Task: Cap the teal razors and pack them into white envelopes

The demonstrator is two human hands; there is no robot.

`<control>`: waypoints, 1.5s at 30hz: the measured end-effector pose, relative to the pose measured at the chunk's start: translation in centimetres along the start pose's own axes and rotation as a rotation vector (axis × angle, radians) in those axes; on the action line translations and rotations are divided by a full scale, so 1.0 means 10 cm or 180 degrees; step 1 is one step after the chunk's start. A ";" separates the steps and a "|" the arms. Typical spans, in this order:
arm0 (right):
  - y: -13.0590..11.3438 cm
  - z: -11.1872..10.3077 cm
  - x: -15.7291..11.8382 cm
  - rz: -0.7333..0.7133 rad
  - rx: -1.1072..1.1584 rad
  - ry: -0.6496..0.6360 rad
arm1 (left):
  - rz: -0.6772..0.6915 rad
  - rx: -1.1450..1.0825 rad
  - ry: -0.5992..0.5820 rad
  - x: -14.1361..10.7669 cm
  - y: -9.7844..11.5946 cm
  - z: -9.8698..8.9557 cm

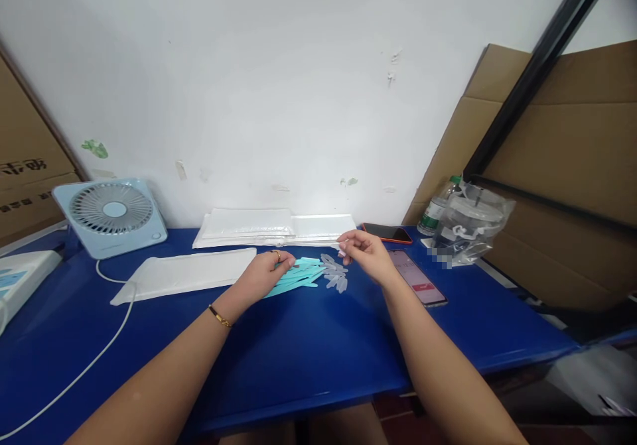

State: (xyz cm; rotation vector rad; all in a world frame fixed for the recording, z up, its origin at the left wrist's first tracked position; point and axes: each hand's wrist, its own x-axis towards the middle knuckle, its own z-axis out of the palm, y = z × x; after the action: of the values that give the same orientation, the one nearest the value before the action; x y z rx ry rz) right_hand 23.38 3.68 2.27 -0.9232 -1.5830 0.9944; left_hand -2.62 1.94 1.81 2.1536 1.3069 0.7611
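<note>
My left hand [263, 274], with a ring and a bracelet, is closed in a pinch over the left side of a pile of thin teal plastic sticks [302, 272]. What its fingertips hold cannot be told apart from the pile behind them. To the right of the sticks lies a small heap of clear plastic pieces [336, 274], shaped like short flat sleeves. Just above and right of that heap, my right hand [365, 253] is raised, thumb and fingers pinched around a small pale piece [341, 253], mostly hidden.
White padded packs [249, 225] lie along the wall, another flat pack [186, 274] at left. A blue fan [112, 213] with a white cable stands left. Two phones, one lit [421, 279] and one dark [387, 233], lie right, near a bottle [435, 209] and a bagged cup [470, 223].
</note>
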 end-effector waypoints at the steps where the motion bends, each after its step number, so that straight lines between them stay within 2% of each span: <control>1: 0.02 0.04 0.00 0.0064 0.0090 -0.0019 | 0.0065 0.0179 0.0138 0.00 0.00 0.01; 5: 0.05 0.19 -0.01 0.0247 0.0181 -0.0176 | 0.0197 0.0542 0.0419 0.00 0.02 0.03; 12: 0.05 0.33 -0.04 0.0244 0.0253 -0.0226 | 0.0145 0.0363 0.0354 0.01 0.02 0.06; 16: 0.08 0.44 -0.06 0.0234 0.0320 -0.0386 | 0.0104 0.0227 0.0268 0.02 0.04 0.14; 19: 0.09 0.42 -0.05 0.0305 0.0292 -0.0465 | 0.0075 0.0303 0.0196 0.02 0.02 0.17; 21: 0.11 0.30 -0.01 0.0291 0.0220 -0.0300 | 0.0042 0.0499 0.0342 0.03 -0.04 0.17; 23: 0.15 0.11 0.05 0.0147 0.0133 0.0177 | -0.0025 0.0739 0.0416 0.04 -0.12 0.17; 26: 0.26 -0.16 0.16 0.0036 0.0026 0.0966 | 0.0065 0.0944 -0.0016 0.04 -0.24 0.17; 28: 0.36 -0.22 0.20 0.0136 -0.0108 0.1095 | 0.0246 0.0934 -0.0381 0.04 -0.28 0.17; 30: 0.46 -0.19 0.21 0.0250 -0.0261 0.0921 | 0.0393 0.0827 -0.0614 0.02 -0.26 0.17; 34: 0.55 0.08 0.20 0.0391 -0.0570 0.0216 | 0.0609 0.0637 -0.0840 -0.08 -0.10 0.18; 38: 0.50 0.27 0.17 0.0207 -0.1323 -0.0388 | 0.0806 0.0609 -0.1052 -0.16 0.05 0.22; 41: 0.43 0.24 0.17 0.0054 -0.1732 -0.0445 | 0.0820 0.0576 -0.0991 -0.15 0.08 0.25; 45: 0.38 0.08 0.18 0.0069 -0.2251 -0.0187 | 0.0594 0.0473 -0.0594 -0.08 0.01 0.26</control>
State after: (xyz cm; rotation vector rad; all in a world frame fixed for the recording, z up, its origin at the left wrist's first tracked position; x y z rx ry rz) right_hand 22.54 6.58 -0.74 -1.3905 -2.0213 0.4620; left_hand -1.03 0.81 -0.15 2.4258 1.1090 0.5312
